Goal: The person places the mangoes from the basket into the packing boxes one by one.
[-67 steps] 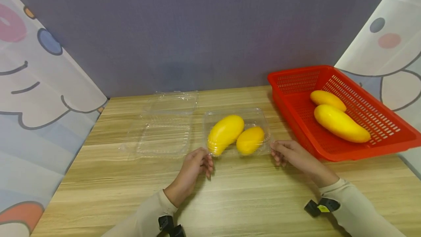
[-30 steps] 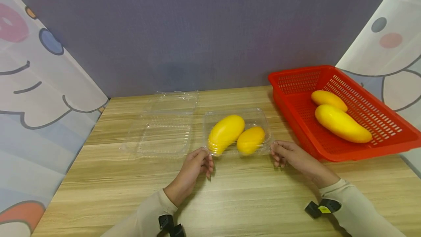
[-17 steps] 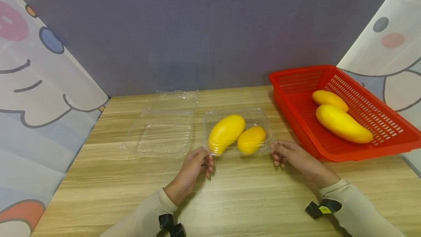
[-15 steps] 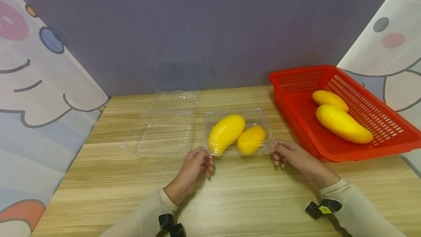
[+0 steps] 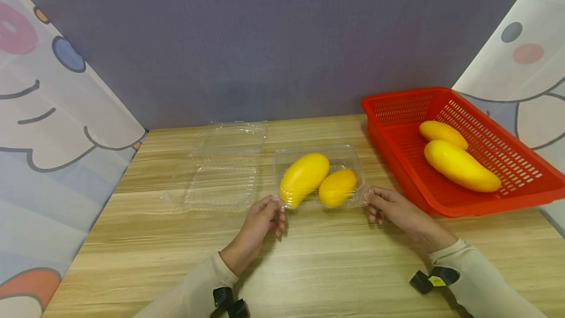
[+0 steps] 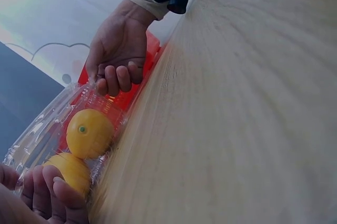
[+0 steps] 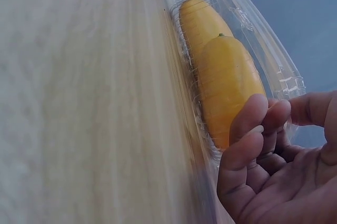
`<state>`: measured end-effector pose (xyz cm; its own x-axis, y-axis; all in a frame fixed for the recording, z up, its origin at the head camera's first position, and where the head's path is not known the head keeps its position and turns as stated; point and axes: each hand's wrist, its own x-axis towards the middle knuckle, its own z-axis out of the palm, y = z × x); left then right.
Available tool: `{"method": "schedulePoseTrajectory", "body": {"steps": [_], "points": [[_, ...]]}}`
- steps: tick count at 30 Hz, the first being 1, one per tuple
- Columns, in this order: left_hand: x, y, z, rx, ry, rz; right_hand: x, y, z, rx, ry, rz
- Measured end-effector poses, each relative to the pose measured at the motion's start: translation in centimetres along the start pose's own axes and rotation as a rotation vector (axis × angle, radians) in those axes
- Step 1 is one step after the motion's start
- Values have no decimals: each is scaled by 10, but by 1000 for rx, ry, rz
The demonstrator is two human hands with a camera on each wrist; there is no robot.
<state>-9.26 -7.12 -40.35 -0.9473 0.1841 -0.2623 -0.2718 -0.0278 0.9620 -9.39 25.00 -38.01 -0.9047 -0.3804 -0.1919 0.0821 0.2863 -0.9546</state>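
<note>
In the head view a clear plastic clamshell box (image 5: pixel 344 157) sits mid-table with its lid over two yellow mangoes. The larger mango (image 5: pixel 304 175) lies on the left, the smaller, more orange mango (image 5: pixel 337 188) on the right. My left hand (image 5: pixel 261 221) pinches the box's near left corner between thumb and finger. At the near right corner my right hand (image 5: pixel 390 207) pinches the rim in the same way, its other fingers loosely curled. The right wrist view shows both mangoes through the clear wall, with the right hand's fingers (image 7: pixel 247 145) close in front.
A second clear clamshell (image 5: pixel 220 185) lies unfolded to the left. On the right stands a red plastic basket (image 5: pixel 397 171) holding an orange-yellow mango (image 5: pixel 443 134) and a longer yellow mango (image 5: pixel 461 166). A grey-blue partition (image 5: pixel 265 43) closes off the back of the wooden table (image 5: pixel 318 269).
</note>
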Motion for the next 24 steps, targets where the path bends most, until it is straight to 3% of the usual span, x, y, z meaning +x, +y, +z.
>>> {"method": "schedulePoseTrajectory", "body": {"steps": [14, 24], "points": [[0, -1, 0, -11, 2, 7, 1, 3, -1, -4, -10, -33], [-1, -1, 0, -16, 4, -4, 2, 6, 0, 25, 17, 11]]}}
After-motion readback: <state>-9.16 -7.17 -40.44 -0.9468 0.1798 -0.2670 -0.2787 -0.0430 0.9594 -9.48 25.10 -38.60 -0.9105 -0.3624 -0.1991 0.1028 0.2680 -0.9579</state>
